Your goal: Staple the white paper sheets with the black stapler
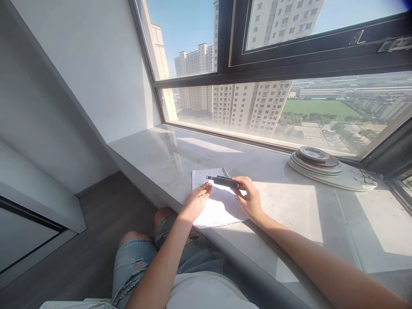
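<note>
One slim black object (228, 183), with a paler left end, was held above the paper by the right hand (249, 195), its fingers closed about the right end. One left hand (198, 199), its fingers narrowly gathered just below the object's left end; whether they touched it or pinched anything small could not be told. Paper (222, 210), white, with rows of dark marks too small to read, lay beneath both hands near the front edge of a pale grey window sill (292, 214), partly in shadow. One stack of plates (317, 169), at the right by the glass, well apart from the hands; topmost, a small patterned dish (312, 152) upon a brown one. Beneath the stack, one pale oval piece (360, 179) with a dark branch design. One dark window frame (277, 68), behind the sill; tall buildings and a green field (322, 108) showed outside. Denim shorts (137, 257), faded and ripped, were worn by the person.
</note>
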Demonstrator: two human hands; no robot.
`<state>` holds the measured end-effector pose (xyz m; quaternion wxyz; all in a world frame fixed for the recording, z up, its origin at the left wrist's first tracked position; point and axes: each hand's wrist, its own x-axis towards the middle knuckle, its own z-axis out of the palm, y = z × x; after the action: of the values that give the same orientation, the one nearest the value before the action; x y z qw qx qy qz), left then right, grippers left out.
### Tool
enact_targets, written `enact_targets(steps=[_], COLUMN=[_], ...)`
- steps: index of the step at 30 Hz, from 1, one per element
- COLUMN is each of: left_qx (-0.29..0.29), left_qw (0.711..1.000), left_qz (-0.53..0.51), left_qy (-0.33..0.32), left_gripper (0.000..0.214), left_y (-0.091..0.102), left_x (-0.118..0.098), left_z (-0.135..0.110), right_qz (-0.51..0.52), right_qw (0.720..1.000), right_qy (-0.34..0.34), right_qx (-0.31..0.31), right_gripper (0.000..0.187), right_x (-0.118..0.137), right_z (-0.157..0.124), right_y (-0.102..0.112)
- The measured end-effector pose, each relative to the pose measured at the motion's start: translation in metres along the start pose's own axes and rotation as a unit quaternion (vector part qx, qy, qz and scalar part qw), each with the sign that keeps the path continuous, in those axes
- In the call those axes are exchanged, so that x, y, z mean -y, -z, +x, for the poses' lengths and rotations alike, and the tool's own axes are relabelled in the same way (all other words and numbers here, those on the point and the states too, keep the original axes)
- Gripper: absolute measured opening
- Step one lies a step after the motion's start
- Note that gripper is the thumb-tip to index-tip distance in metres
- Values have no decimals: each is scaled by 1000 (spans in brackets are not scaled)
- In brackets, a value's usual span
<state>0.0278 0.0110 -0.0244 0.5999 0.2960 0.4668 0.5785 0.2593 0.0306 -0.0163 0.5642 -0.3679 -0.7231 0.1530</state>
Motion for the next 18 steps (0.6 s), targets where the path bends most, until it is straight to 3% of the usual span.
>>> enact_targets(steps=[4, 7, 13, 18], left_qx=[53, 105, 127, 132], left_qw=[997, 990, 982, 980], left_qz=[-49, -94, -115, -113], left_qy=[-13, -28, -75, -94], left_gripper=[16, 19, 23, 32], left_y=[-1, -3, -5, -8], left_x=[3, 5, 4, 2], left_z=[0, -1, -4, -12], right_qz=[88, 131, 145, 86], right_qw=[983, 968, 963, 973], right_qy=[-160, -216, -207, -178], right_qx=[-24, -9, 92, 122], right_gripper=[22, 28, 30, 28], right_x=[-6, -11, -15, -18], right_z=[3, 4, 2, 3], right_y=[-2, -4, -9, -11])
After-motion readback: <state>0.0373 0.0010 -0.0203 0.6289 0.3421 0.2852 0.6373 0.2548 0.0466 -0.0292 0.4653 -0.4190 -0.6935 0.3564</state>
